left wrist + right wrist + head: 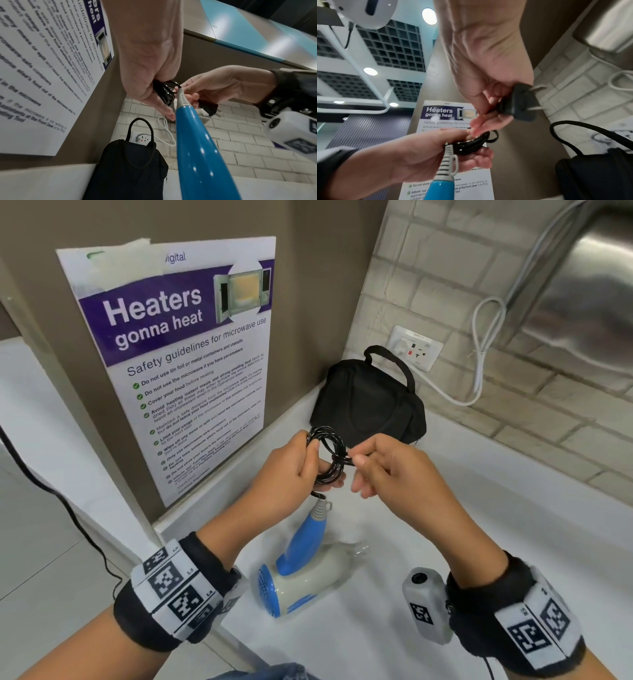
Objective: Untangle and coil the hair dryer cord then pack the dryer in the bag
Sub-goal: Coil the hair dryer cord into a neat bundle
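The blue and white hair dryer (pixel 298 573) lies on the white counter (pixel 445 508) below both hands, its blue handle (pixel 197 148) pointing up toward them. My left hand (pixel 294 467) grips the black cord (pixel 330 455), wound into a small coil (pixel 471 144) above the dryer. Beside the coil, my right hand (pixel 380 463) pinches the cord's end, with the black plug (pixel 519 102) held in its fingers, prongs pointing away. The black bag (pixel 370 402) stands behind the hands against the wall corner, its handle (pixel 139 128) upright.
A microwave safety poster (pixel 181 354) covers the brown wall to the left. A wall socket (pixel 416 347) with a white cable (pixel 479 361) plugged in sits behind the bag. A steel appliance (pixel 589 285) hangs at upper right. The counter edge (pixel 191 559) drops off at left.
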